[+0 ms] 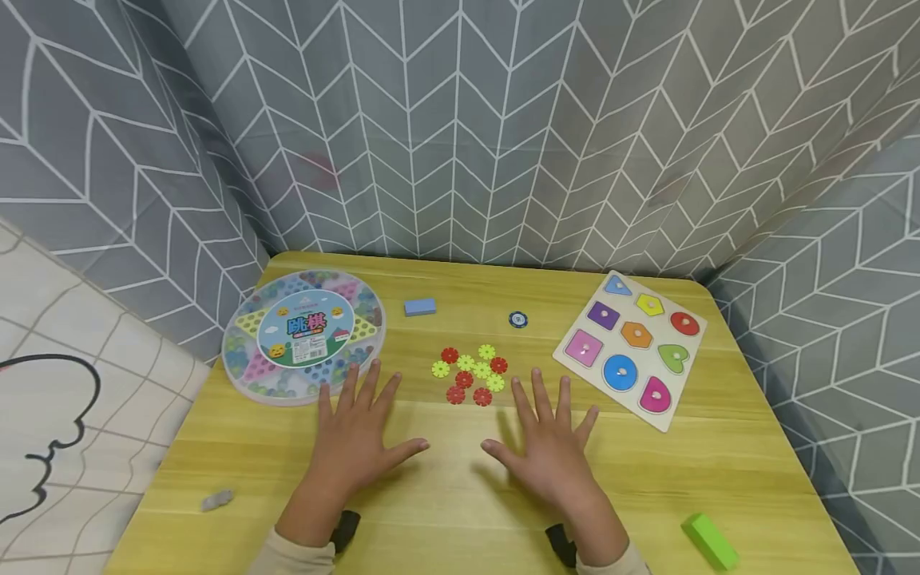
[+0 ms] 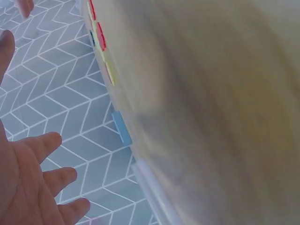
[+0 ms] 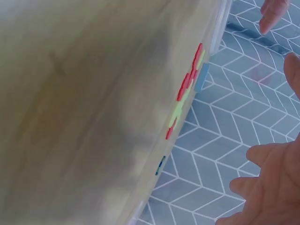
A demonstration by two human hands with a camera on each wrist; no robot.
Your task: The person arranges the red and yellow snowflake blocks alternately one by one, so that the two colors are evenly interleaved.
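Observation:
My left hand (image 1: 354, 439) is spread over the near left part of the table, fingertips close to the round Chinese checkers set (image 1: 247, 375). To the right, my right hand (image 1: 552, 449) is spread too, palm down, between the flower-shaped pieces and the shape puzzle board (image 1: 568, 349). Neither hand holds anything. Several red flower-shaped pieces (image 1: 464, 380) and yellow-green ones (image 1: 481, 370) lie flat in a loose cluster beyond the gap between my hands. Both wrist views show the palms (image 2: 23, 183) (image 3: 276, 187) with fingers extended, the table surface beside them.
A blue block (image 1: 420, 307) and a dark blue-and-white round chip (image 1: 518, 319) lie toward the back. A small grey piece (image 1: 217, 501) is at the near left, a green block (image 1: 710, 541) at the near right. Patterned curtains (image 1: 460, 144) enclose the table's back and sides.

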